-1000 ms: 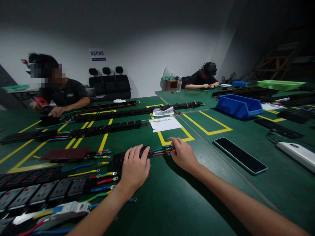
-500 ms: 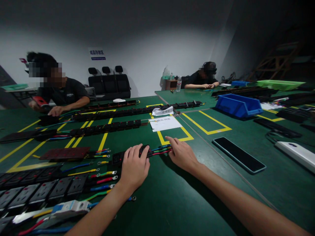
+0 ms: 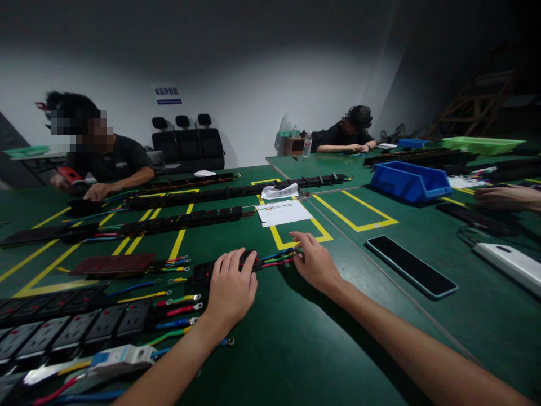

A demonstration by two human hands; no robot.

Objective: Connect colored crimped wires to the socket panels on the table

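My left hand (image 3: 231, 287) lies over a small black socket module (image 3: 205, 272) on the green table (image 3: 296, 344), fingers curled down onto it. From that module a short bundle of blue, green and red wires (image 3: 276, 258) runs to the right. My right hand (image 3: 316, 263) rests at the far end of the bundle, its fingertips pinched on the wire ends.
Rows of black sockets with coloured leads (image 3: 84, 324) lie at the left. Long black power strips (image 3: 186, 219) cross the table's middle. A phone (image 3: 411, 273) lies to the right, with a blue bin (image 3: 409, 181) behind. Two people sit at the far side; another person's hand (image 3: 505, 197) shows at the right edge.
My right hand has shifted slightly along the wire ends. Another person's hand has come into view at the right edge. My left hand has stayed put.
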